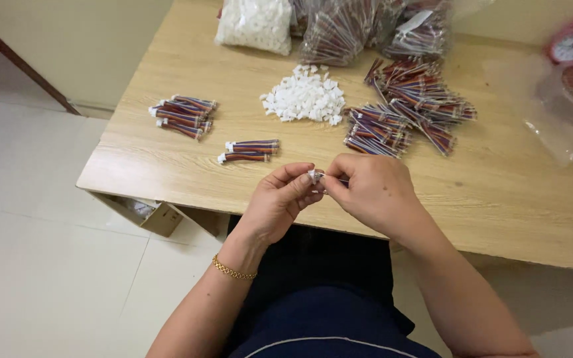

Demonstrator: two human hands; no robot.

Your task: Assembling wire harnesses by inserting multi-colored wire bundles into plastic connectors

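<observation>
My left hand (278,199) and my right hand (369,189) meet at the near edge of a wooden table (187,79). Between their fingertips sits a small white plastic connector (314,176), pinched by the left thumb and forefinger. The right hand grips a short bundle of coloured wires (337,179), mostly hidden by its fingers, with its end at the connector. A gold bracelet circles my left wrist.
Two wire bundles with white connectors (249,151) lie just beyond my left hand, a larger stack (184,115) farther left. A heap of white connectors (305,97) sits mid-table, loose wire bundles (409,106) to its right. Plastic bags line the back; a pink clock (572,45) stands far right.
</observation>
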